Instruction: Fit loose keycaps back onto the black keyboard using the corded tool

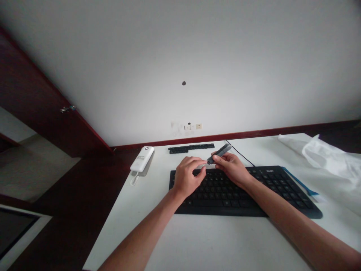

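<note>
My right hand point(231, 168) grips a slim grey and black tool point(221, 153), which looks like a small cleaning brush, tilted with its upper end to the right. At the tool's lower end, the curled index finger of my left hand point(188, 174) appears to touch it. A pale sliver shows between that finger and the thumb, too small to make out. Beneath both hands lies a black keyboard point(214, 209), its upper left part partly hidden by them. Behind the hands, black keycaps point(194, 148) lie in rows on the table.
A white power bank point(142, 160) with a short cable lies at the left on the white table point(126, 226). A blue-handled tool point(301, 183) rests along the keyboard's right end. White crumpled sheeting point(329, 158) covers the right side. The wall point(141, 75) stands behind.
</note>
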The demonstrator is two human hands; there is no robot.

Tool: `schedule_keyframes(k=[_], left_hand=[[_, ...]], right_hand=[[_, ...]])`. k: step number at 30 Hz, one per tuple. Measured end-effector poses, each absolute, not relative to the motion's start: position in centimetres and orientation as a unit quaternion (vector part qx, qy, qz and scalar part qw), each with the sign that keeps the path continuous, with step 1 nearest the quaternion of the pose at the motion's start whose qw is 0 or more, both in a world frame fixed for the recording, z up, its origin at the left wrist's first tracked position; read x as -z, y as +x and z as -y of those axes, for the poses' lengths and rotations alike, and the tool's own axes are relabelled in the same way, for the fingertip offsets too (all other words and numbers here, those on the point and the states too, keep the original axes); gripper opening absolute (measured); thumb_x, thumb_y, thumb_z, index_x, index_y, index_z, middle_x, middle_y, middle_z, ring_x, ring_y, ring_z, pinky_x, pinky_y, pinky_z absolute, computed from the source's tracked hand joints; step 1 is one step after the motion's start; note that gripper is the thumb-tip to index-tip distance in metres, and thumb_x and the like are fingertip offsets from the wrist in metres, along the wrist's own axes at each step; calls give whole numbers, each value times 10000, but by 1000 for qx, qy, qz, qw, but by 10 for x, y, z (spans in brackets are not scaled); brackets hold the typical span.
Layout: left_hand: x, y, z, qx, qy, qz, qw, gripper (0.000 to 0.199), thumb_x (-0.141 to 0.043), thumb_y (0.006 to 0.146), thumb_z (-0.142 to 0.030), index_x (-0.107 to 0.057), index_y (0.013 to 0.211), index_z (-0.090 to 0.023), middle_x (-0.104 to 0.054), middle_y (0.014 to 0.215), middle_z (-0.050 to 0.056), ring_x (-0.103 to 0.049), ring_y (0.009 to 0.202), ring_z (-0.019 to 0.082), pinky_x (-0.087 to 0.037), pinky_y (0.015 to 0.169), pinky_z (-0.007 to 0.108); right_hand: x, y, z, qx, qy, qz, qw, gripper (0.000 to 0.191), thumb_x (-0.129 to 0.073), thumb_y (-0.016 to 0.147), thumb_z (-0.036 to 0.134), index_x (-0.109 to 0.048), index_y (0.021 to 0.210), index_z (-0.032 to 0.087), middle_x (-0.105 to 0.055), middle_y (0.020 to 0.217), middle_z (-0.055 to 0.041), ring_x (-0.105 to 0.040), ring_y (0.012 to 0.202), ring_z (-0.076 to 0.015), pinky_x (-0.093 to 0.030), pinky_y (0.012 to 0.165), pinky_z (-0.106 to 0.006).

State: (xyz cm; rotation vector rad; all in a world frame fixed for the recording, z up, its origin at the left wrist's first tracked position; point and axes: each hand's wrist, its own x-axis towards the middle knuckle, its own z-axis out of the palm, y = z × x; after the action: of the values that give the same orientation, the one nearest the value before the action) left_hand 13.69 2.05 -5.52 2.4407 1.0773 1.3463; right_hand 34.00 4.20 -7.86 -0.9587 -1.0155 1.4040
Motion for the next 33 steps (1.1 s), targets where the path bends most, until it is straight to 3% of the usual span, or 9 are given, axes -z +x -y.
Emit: schedule_keyframes(k=[24,33], left_hand=[[57,139,-20,-459,806,-354,124,161,-650,905,-163,-741,1022,-227,-750,942,34,-696,878,183,-588,823,338],[56,138,-20,-443,814,-367,78,186,-625,921,-140,-727,1035,-245,-748,989,34,-687,942,200,-577,861,363]], right_hand=[[79,340,-41,-583,-404,447,545,409,-889,712,505,-774,968,207,-770,923,-60,-677,824,-196,-504,682,-295],[80,340,-42,-571,-409,457,546,408,-882,718,511,-775,969,208,-761,919,-58,-675,839,-202,-501,683,-295]])
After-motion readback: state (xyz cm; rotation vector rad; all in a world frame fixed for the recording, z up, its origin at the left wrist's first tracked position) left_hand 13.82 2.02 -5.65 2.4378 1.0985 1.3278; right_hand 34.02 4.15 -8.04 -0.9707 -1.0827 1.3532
